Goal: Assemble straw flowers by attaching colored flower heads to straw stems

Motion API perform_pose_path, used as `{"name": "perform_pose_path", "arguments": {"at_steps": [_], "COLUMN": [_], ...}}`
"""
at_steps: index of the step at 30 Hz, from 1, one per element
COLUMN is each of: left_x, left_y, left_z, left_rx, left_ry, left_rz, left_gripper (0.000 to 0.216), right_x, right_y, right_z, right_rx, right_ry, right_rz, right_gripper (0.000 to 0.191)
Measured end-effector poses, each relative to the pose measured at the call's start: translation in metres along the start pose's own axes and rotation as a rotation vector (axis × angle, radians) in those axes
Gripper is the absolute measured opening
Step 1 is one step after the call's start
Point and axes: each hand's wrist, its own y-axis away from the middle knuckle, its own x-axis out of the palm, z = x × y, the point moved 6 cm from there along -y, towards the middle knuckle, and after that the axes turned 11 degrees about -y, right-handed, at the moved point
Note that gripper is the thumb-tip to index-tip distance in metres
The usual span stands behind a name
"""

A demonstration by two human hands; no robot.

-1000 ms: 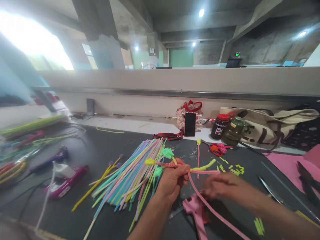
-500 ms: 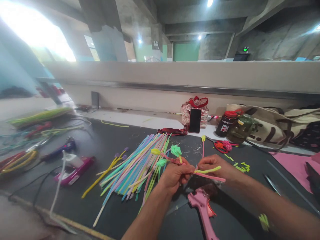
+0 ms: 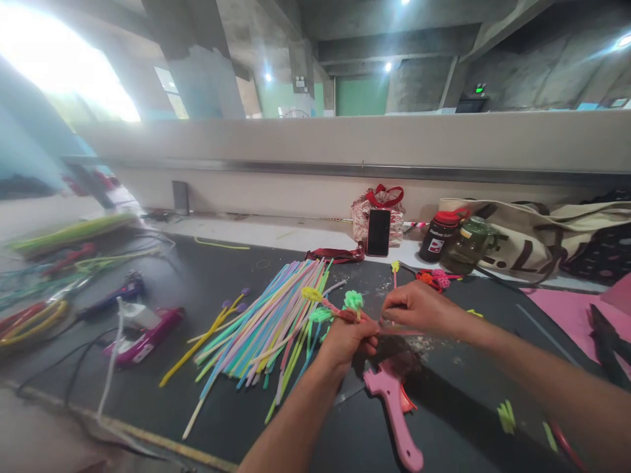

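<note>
My left hand (image 3: 345, 341) is closed around the stems of a small bunch of pipe-cleaner flowers (image 3: 335, 307) with yellow, green and mint heads. My right hand (image 3: 414, 307) pinches the pink stem right beside the left hand's fingers. Both hands hover over a dark table (image 3: 221, 407). A fan of pastel pipe cleaners (image 3: 266, 325) lies just left of the hands. A pink glue gun (image 3: 394, 410) lies on the table below them.
A phone (image 3: 378, 232) leans on a red-handled bag (image 3: 377, 210) at the back. Two jars (image 3: 451, 240) and a canvas bag (image 3: 537, 240) stand right of it. A magenta glue gun (image 3: 145, 338), cables and coloured bundles lie left. Pink sheet (image 3: 576, 315) lies right.
My right hand came in from the lower right up to the left hand and now pinches the stem. The long pink and green strands that stuck out to the right are no longer seen.
</note>
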Motion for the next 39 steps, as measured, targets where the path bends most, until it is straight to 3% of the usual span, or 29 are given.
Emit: {"name": "perform_pose_path", "arguments": {"at_steps": [6, 12, 16, 23, 29, 31, 33, 36, 39], "left_x": [-0.007, -0.015, -0.016, -0.001, 0.007, 0.007, 0.003, -0.006, -0.013], "left_y": [-0.005, -0.004, -0.004, 0.0, 0.002, 0.002, 0.001, -0.002, -0.006], "left_z": [-0.001, -0.005, -0.006, 0.0, 0.001, 0.002, 0.002, 0.0, -0.001], "left_rx": [0.045, 0.06, 0.027, -0.118, -0.063, -0.025, 0.017, 0.08, 0.099], "left_ry": [0.087, 0.218, 0.277, 0.334, 0.09, -0.02, -0.103, -0.154, -0.138], "left_rz": [-0.136, -0.237, -0.185, 0.059, 0.118, 0.085, 0.012, -0.12, -0.203], "left_gripper": [0.014, 0.018, 0.019, 0.019, 0.019, 0.016, 0.013, 0.009, 0.008], "right_x": [0.015, 0.049, 0.059, 0.051, 0.03, 0.023, 0.013, 0.001, 0.005], "right_y": [0.007, 0.028, 0.037, 0.026, 0.0, -0.005, -0.007, -0.004, 0.006], "right_z": [0.026, 0.037, 0.016, -0.042, -0.056, -0.049, -0.036, -0.009, 0.016], "right_rx": [-0.164, -0.302, -0.228, 0.147, 0.165, 0.145, 0.107, 0.002, -0.088], "right_ry": [0.553, 0.638, 0.463, -0.377, -0.529, -0.47, -0.287, 0.076, 0.325], "right_rz": [-0.131, -0.273, -0.31, -0.211, 0.025, 0.117, 0.125, -0.015, -0.135], "right_gripper": [0.019, 0.015, 0.02, 0.027, 0.021, 0.02, 0.017, 0.015, 0.019]}}
